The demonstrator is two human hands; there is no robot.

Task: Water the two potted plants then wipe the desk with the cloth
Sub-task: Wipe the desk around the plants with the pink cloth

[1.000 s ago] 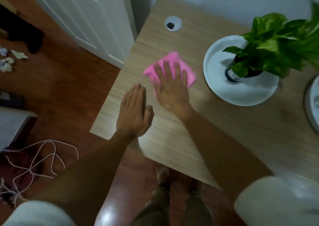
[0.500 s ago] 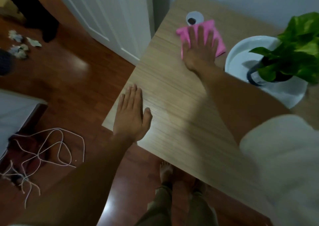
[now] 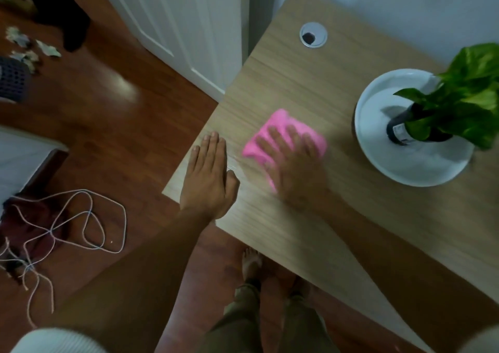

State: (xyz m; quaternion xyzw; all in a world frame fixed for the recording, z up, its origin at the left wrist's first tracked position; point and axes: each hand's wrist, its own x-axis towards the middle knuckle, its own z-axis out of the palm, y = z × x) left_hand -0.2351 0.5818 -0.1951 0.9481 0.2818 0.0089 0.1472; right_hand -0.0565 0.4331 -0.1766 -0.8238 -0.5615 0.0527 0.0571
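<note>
My right hand (image 3: 294, 163) presses flat with spread fingers on a pink cloth (image 3: 272, 126), which lies on the wooden desk (image 3: 337, 82) near its left end; the hand is motion-blurred. My left hand (image 3: 209, 177) rests flat, fingers straight and together, on the desk's left corner just left of the cloth. A green leafy plant (image 3: 469, 93) in a dark pot (image 3: 399, 128) stands in a white dish (image 3: 410, 169) at the right. Only one plant is in view.
A round cable grommet (image 3: 313, 34) is set in the desk near the wall. A white door (image 3: 183, 28) stands left of the desk. Loose white cord (image 3: 89, 217) lies on the wood floor, and my bare feet (image 3: 252, 266) are under the desk's front edge.
My right hand has pulled the pink cloth back from beside the grommet toward the front of the desk, close to my left hand. The left hand has stayed flat at the corner.
</note>
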